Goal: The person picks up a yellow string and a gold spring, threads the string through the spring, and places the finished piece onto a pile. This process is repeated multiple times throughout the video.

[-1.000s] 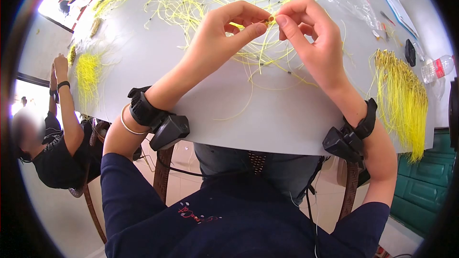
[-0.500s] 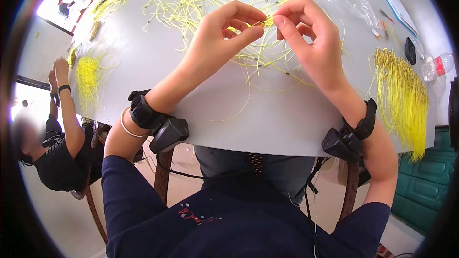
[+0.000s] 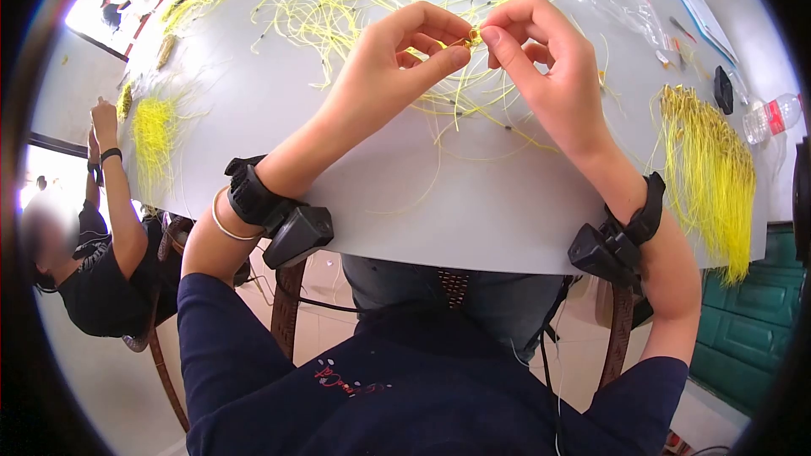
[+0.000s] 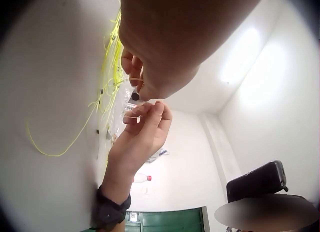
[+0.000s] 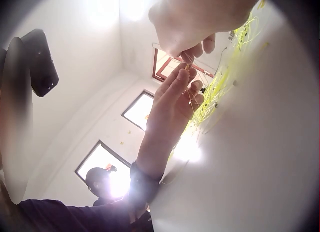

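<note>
Wrapping round everything is a room with white walls (image 5: 107, 109), its corners lost in the black rims of the lenses, and the windows (image 5: 139, 110) are so blown out you can't see much through them. Big pale grey counter (image 3: 380, 211) next, pretty smooth, far edge cut off up top in the head view. Some green panelled furniture (image 3: 756, 312) sits low on the right, partly tucked behind the counter. Other person (image 3: 106, 283) is off to the left, head just a blur, and I can't make out what they're holding, if anything. Yellow stuff all over: a thick bundle of strands (image 3: 714, 194) lies at the counter's right side with its tips past the near edge, and a loose tangle (image 3: 317, 25) spreads out beyond the hands, partly covered by them. Left hand (image 3: 389, 59) has its fingers clamped on a tiny gold piece (image 3: 469, 41), up above the counter between the two hands; the fingertips cover most of it, so the full shape is anyone's guess. Right hand (image 3: 574, 80) is just beside it, thumb and index fingers together on what looks like a thin yellow strand (image 3: 476, 35), the end hidden by the fingertips
</note>
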